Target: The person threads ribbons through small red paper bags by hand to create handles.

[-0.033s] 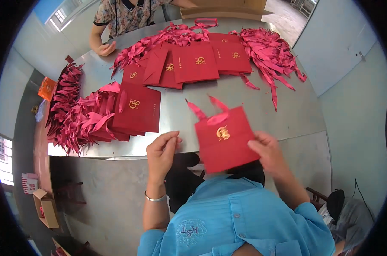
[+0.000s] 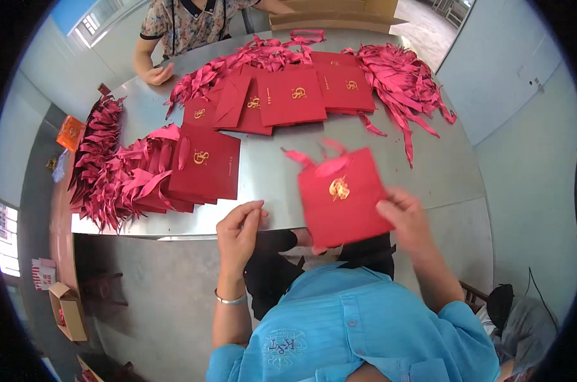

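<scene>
One red paper gift bag [image 2: 347, 204] with ribbon handles tilts over the near edge of the metal worktop [image 2: 431, 175], its right side clamped in the right hand's [image 2: 404, 218] grip. The left hand [image 2: 239, 230] is near the bag but apart from it, its grip together, fingers curled. Beyond are two heaps of pink ribbon [image 2: 403, 79], with at least six flat red bags [image 2: 293, 105] beside them. Leftward, one row of ribboned bags [image 2: 136, 169] overlaps too much to count. Open worktop runs from that row to the right edge.
</scene>
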### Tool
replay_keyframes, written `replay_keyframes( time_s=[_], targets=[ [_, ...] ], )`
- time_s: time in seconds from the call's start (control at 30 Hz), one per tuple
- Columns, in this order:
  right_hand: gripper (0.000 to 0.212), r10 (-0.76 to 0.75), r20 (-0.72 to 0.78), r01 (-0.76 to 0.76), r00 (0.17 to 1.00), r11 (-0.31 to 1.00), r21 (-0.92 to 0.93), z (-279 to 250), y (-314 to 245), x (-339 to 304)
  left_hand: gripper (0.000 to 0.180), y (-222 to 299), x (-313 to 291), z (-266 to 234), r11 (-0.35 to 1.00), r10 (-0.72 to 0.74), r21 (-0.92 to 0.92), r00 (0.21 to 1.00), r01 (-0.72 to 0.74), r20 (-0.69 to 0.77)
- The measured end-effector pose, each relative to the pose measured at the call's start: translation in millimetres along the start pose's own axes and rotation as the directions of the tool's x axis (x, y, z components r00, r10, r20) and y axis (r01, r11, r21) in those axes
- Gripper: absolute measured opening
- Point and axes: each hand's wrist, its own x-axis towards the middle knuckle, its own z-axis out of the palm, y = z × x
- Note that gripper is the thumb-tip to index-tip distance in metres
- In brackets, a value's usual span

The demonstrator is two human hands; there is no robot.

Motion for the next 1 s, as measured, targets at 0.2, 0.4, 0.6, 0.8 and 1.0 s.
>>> replay_keyframes(
  time_s=[0.2, 0.4, 0.6, 0.8, 1.0],
  targets=[
    [0.027, -0.722, 0.144, 0.555, 0.677, 0.372, -0.744, 29.7, -78.3, 26.8, 0.016, 10.0, -14.0, -9.6, 0.998, 0.031, 0.063, 0.999, -0.029, -0.023],
    [0.032, -0.476, 0.688, 0.660, 0.547, -0.259, -0.705, 35.5, 2.5, 39.9, 0.015, 14.0, -13.2, 10.6, 0.920, 0.190, 0.330, 0.977, -0.210, 0.093],
    [0.033, -0.516, 0.654, 0.664, 0.553, -0.201, -0.720, 20.4, 12.1, 30.6, 0.011, 19.0, 8.6, 47.2, 0.826, 0.352, 0.379, 0.907, -0.416, 0.229],
    [0.032, -0.520, 0.651, 0.708, 0.552, -0.120, -0.696, 12.5, 9.2, 29.5, 0.030, 21.9, 47.7, 87.7, 0.383, 0.535, 0.704, 0.765, -0.599, 0.359],
    [0.025, -0.700, 0.177, 0.440, 0.692, 0.215, -0.872, -55.6, 13.5, 71.9, 0.039, -6.9, 53.4, 94.9, 0.445, 0.411, 0.670, 0.800, -0.595, 0.437]
  ],
)
